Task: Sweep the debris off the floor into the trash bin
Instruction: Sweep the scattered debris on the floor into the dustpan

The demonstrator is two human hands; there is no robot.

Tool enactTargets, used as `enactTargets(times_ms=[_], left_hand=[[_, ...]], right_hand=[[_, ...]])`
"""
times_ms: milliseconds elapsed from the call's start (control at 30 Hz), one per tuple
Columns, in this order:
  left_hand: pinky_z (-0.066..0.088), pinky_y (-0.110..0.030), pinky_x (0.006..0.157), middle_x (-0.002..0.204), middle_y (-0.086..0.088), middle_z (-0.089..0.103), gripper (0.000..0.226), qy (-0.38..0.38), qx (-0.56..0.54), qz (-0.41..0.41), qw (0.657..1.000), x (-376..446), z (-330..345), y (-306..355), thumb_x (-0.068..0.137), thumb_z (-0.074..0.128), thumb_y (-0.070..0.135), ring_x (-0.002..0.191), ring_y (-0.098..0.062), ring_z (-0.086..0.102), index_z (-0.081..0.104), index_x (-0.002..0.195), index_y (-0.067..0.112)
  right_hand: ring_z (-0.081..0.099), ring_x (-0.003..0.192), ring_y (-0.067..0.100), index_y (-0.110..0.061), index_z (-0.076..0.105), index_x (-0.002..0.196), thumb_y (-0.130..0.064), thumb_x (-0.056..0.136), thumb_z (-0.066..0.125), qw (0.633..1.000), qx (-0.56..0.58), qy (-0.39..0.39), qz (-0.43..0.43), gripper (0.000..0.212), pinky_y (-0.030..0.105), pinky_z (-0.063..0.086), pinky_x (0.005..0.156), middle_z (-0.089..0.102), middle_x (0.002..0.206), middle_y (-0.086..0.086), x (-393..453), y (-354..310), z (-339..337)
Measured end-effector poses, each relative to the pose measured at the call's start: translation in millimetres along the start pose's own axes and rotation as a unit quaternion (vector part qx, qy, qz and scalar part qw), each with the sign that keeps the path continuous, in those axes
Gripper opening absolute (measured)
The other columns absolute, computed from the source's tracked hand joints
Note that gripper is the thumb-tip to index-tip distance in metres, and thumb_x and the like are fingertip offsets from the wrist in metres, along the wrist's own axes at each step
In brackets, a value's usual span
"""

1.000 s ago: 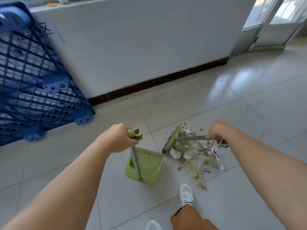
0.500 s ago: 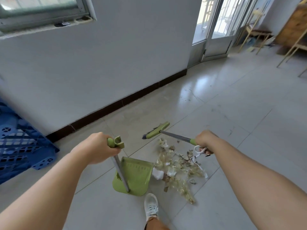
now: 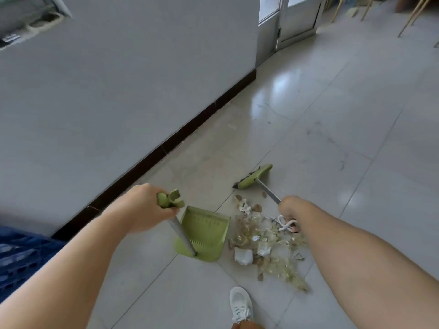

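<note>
Here left hand (image 3: 142,207) fingers grip the green plastic dustpan (image 3: 204,233), right hand (image 3: 291,210) fingers the metal-handled broom (image 3: 255,176)

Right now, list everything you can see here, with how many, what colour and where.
dustpan: one, green, on the floor left of the debris
broom: one, green head with a grey handle, head beyond the debris
debris: one pile, yellowish and white bits, on the floor right of the dustpan
pallet: one, blue, at the left edge by the wall
door: one, grey frame, top right
shoe: one, white, bottom centre
left hand: grips the dustpan's handle
right hand: grips the broom's handle
</note>
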State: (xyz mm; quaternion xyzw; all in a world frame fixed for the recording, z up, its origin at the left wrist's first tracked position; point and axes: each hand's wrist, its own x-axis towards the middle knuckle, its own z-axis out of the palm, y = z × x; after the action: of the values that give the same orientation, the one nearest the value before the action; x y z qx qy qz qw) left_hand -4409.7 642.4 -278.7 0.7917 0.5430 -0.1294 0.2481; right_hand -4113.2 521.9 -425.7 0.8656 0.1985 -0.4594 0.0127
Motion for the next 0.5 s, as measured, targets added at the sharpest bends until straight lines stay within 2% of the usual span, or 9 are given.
enactTargets(times_ms=[67,167,233,300,400,433,500], left_hand=[[0.055,-0.037,0.062,0.072,-0.002,0.069,0.029,-0.009,0.011,0.008,1.000,15.4,-5.1,3.4,0.079,0.071,0.053,0.069,-0.021,0.066,0.069,0.071,0.025],[0.054,-0.037,0.062,0.073,-0.003,0.069,0.027,-0.013,0.020,0.019,1.000,35.6,-11.3,7.3,0.080,0.072,0.050,0.072,-0.022,0.066,0.070,0.071,0.025],[0.050,-0.034,0.060,0.071,-0.003,0.068,0.027,-0.012,0.017,0.031,0.999,46.3,-14.6,8.7,0.080,0.074,0.047,0.070,-0.022,0.065,0.068,0.069,0.024],[0.050,-0.032,0.061,0.071,-0.003,0.068,0.025,-0.020,0.012,0.041,0.999,53.5,-14.7,9.8,0.081,0.075,0.044,0.068,-0.020,0.063,0.069,0.069,0.023],[0.053,-0.034,0.066,0.075,-0.003,0.069,0.022,-0.027,0.009,0.055,0.998,61.3,-16.7,9.0,0.080,0.076,0.043,0.071,-0.020,0.064,0.070,0.072,0.023],[0.053,-0.034,0.066,0.075,-0.003,0.069,0.021,-0.033,0.017,0.070,0.997,59.7,-17.5,6.5,0.079,0.076,0.043,0.071,-0.019,0.064,0.070,0.072,0.024],[0.051,-0.032,0.063,0.074,-0.003,0.068,0.022,-0.039,0.026,0.088,0.995,61.8,-15.7,6.8,0.079,0.076,0.044,0.069,-0.018,0.063,0.069,0.072,0.024]], right_hand=[[0.056,0.088,0.026,0.001,0.045,0.136,-0.013,0.100,0.037,1.000,-0.020,-0.011,0.018,0.040,0.029,0.045,0.063,0.058,0.120,0.016,0.8,3.2,4.7],[0.054,0.118,0.030,-0.003,0.042,0.140,-0.027,0.098,0.039,0.999,-0.021,-0.045,0.019,0.048,0.032,0.046,0.093,0.051,0.137,0.016,11.3,12.7,16.1],[0.050,0.125,0.032,0.000,0.042,0.140,-0.019,0.101,0.034,0.999,-0.012,-0.041,0.012,0.044,0.035,0.042,0.102,0.049,0.140,0.018,10.9,16.2,20.9],[0.052,0.122,0.030,0.002,0.042,0.139,-0.009,0.100,0.032,0.999,0.012,-0.045,0.003,0.041,0.033,0.043,0.098,0.049,0.140,0.017,7.0,21.5,26.8],[0.049,0.098,0.025,0.000,0.044,0.137,-0.014,0.100,0.030,0.997,0.030,-0.064,0.031,0.042,0.030,0.041,0.080,0.053,0.132,0.014,-1.1,30.3,39.4],[0.049,0.094,0.025,0.000,0.047,0.133,-0.015,0.100,0.031,0.995,0.055,-0.067,0.042,0.040,0.029,0.040,0.076,0.057,0.123,0.014,-13.2,33.3,48.8],[0.059,0.084,0.027,-0.004,0.060,0.111,-0.018,0.093,0.039,0.991,0.089,-0.075,0.065,0.031,0.027,0.045,0.065,0.061,0.097,0.011,-21.5,37.1,57.8]])
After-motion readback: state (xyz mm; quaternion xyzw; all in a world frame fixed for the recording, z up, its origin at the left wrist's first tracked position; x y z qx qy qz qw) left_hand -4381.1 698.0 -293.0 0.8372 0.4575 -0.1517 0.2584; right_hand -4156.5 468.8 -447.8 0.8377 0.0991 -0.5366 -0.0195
